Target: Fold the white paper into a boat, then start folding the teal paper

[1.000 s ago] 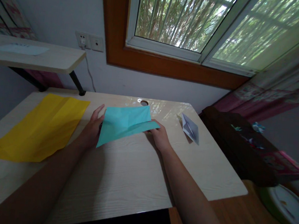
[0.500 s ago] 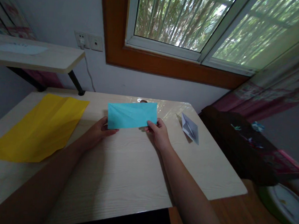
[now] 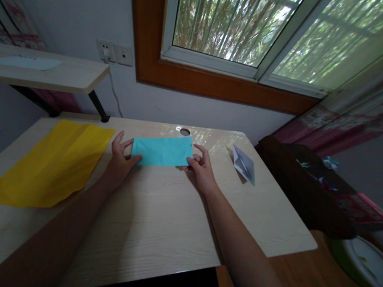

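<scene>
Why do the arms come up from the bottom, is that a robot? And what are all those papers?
No robot here! These are a person's own bare hands. The camera is worn on their head, looking forward and down, so you see what's in front of them. The left hand and right hand hold a blue paper by its ends. On the table, a yellow paper lies to the left and a pale folded paper to the right.
</scene>
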A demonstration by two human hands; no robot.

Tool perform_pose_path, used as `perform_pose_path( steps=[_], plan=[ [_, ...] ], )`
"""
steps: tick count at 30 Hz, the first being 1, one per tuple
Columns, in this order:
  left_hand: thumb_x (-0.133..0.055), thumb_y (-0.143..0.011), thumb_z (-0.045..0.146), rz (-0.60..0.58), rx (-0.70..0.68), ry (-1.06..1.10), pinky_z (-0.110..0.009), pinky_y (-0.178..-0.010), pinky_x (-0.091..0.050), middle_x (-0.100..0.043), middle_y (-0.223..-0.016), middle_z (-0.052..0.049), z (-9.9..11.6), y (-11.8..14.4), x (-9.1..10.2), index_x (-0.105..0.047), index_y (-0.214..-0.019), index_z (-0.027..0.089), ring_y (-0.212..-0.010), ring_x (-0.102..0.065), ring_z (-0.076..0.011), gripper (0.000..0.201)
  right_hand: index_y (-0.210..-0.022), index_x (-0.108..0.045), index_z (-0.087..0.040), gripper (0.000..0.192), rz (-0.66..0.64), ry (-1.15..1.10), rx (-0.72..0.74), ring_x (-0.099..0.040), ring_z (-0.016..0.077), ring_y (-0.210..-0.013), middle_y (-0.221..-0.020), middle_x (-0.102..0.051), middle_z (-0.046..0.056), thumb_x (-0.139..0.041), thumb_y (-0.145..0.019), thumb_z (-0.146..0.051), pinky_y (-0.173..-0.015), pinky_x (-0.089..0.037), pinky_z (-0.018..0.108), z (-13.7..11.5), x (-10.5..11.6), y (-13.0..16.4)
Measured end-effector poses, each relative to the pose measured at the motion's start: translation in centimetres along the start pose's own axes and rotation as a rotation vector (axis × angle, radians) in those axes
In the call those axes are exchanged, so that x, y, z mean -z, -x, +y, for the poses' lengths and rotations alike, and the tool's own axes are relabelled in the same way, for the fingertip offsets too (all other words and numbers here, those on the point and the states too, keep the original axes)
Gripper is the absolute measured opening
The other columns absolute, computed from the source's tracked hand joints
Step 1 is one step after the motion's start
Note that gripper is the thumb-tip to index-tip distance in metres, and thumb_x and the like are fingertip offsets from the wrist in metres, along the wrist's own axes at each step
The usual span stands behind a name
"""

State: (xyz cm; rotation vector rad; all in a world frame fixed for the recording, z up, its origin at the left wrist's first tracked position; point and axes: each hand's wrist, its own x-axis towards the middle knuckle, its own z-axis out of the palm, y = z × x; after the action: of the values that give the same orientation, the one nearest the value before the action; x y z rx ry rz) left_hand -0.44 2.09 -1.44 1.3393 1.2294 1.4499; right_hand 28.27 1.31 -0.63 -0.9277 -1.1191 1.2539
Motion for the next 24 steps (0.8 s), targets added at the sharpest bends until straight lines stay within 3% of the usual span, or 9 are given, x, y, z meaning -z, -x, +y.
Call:
perform_pose_path(
  steps=[3, 5, 8, 14, 18, 20, 24],
  plan=[
    [-0.077, -0.081, 0.038, -0.019, -0.085, -0.136, -0.045, -0.101, -0.053, -0.034, -0.158, -0.013, 0.8, 0.1, 0.1, -0.041, -0.148, 0.032, -0.139, -0.046, -0.032, 0.077, -0.109, -0.069, -0.026, 0.033, 0.036, 0.004, -0.039, -0.065, 0.0122, -0.061, -0.074, -0.063, -0.005, -0.076, -0.08, -0.039, -0.062, -0.056, 0.027, 0.2, 0.2, -0.2],
    [-0.077, -0.081, 0.044, -0.09, -0.149, -0.236, -0.045, -0.101, -0.054, -0.032, -0.158, -0.012, 1.4, 0.5, 0.1, -0.057, -0.136, 0.03, -0.144, -0.039, -0.035, 0.06, -0.098, -0.073, -0.023, 0.025, 0.069, -0.02, -0.062, -0.066, 0.0123, -0.063, -0.081, -0.067, -0.001, -0.077, -0.078, -0.038, -0.063, -0.056, 0.028, 0.2, 0.3, -0.3],
    [-0.079, -0.079, 0.047, -0.202, -0.23, -0.31, -0.045, -0.104, -0.053, -0.032, -0.158, -0.007, 2.0, 1.1, 0.1, -0.069, -0.121, 0.03, -0.145, -0.036, -0.0348, 0.046, -0.093, -0.076, -0.023, 0.023, 0.109, -0.071, -0.069, -0.064, 0.0119, -0.063, -0.088, -0.07, 0.001, -0.08, -0.075, -0.036, -0.062, -0.056, 0.028, -0.1, 0.2, -0.2],
    [-0.077, -0.082, 0.032, -0.087, -0.31, -0.376, -0.046, -0.114, -0.043, -0.043, -0.151, -0.004, 2.3, 1.2, 0.4, -0.078, -0.1, 0.029, -0.122, -0.057, -0.0262, 0.018, -0.087, -0.077, -0.022, 0.022, 0.1, -0.108, -0.08, -0.062, 0.0127, -0.064, -0.089, -0.07, 0.002, -0.081, -0.072, -0.037, -0.062, -0.055, 0.028, -0.8, -0.1, 0.0],
    [-0.073, -0.084, 0.031, -0.074, -0.266, -0.332, -0.04, -0.104, -0.047, -0.069, -0.116, -0.004, 2.7, 1.0, 0.5, -0.08, -0.092, 0.031, -0.107, -0.062, -0.0243, 0.01, -0.089, -0.074, -0.022, 0.028, 0.063, -0.084, -0.052, -0.06, 0.0134, -0.061, -0.083, -0.068, 0.003, -0.075, -0.079, -0.048, -0.061, -0.052, 0.03, -0.6, -0.1, 0.0],
    [-0.073, -0.084, 0.032, -0.07, -0.218, -0.301, -0.037, -0.098, -0.049, -0.072, -0.097, -0.003, 2.9, 1.1, 0.4, -0.08, -0.091, 0.03, -0.099, -0.064, -0.0242, 0.01, -0.093, -0.073, -0.023, 0.033, 0.062, -0.056, -0.017, -0.056, 0.0131, -0.059, -0.078, -0.065, 0.002, -0.07, -0.083, -0.055, -0.058, -0.049, 0.029, -0.4, 0.1, -0.1],
    [-0.07, -0.086, 0.037, -0.042, -0.185, -0.336, -0.031, -0.084, -0.05, -0.073, -0.089, -0.002, 3.1, 1.5, 0.5, -0.079, -0.09, 0.027, -0.084, -0.064, -0.0209, 0.014, -0.104, -0.072, -0.027, 0.041, 0.106, 0.064, 0.04, -0.05, 0.0137, -0.061, -0.073, -0.056, -0.001, -0.065, -0.083, -0.061, -0.057, -0.044, 0.027, 0.0, 0.9, -0.3]
  ],
)
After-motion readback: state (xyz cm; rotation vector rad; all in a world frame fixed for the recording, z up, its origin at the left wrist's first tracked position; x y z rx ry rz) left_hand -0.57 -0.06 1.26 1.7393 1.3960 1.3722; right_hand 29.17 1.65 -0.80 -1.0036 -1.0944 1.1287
